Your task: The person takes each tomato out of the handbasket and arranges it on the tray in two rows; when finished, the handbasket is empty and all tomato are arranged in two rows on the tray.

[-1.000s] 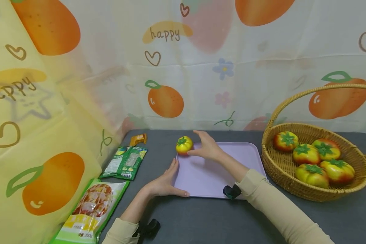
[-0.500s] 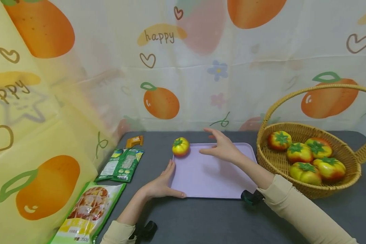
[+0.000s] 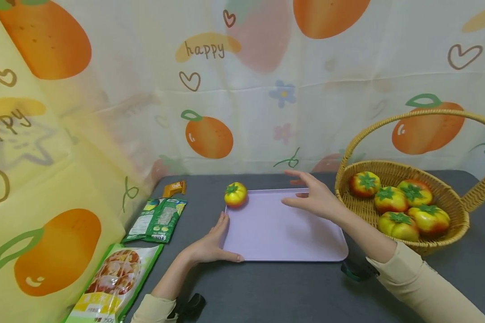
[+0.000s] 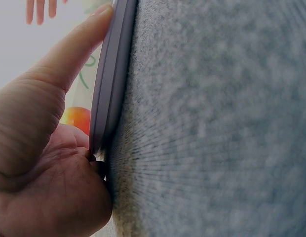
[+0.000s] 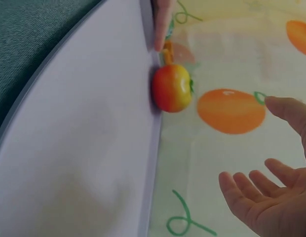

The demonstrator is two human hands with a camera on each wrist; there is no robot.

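Observation:
A shallow lilac tray [image 3: 283, 229] lies on the dark table. On its far left corner sits a yellow-and-red tomato [image 3: 235, 195] with a green leafy top. My left hand [image 3: 208, 244] rests at the tray's near left corner, fingers straight along the left side and thumb on the front edge; the left wrist view shows the thumb tip on the tray rim [image 4: 108, 74]. Over the tray's right part hovers my right hand [image 3: 317, 197], fingers spread and nothing in them. In the right wrist view, the tomato [image 5: 172, 89] is well apart from that hand [image 5: 276, 197].
At the right stands a wicker basket [image 3: 351, 213] with a tall handle, holding several similar tomatoes [image 3: 390, 199]. Along the left lie a small orange-brown packet [image 3: 174, 189], a green bag [image 3: 157, 220] and a larger food bag [image 3: 117, 278]. A fruit-print curtain [image 3: 242, 112] hangs behind.
My right hand has drawn away from the tomato to the right, over the tray. The tomato and my left hand keep their places against the tray while the head view shifts slightly.

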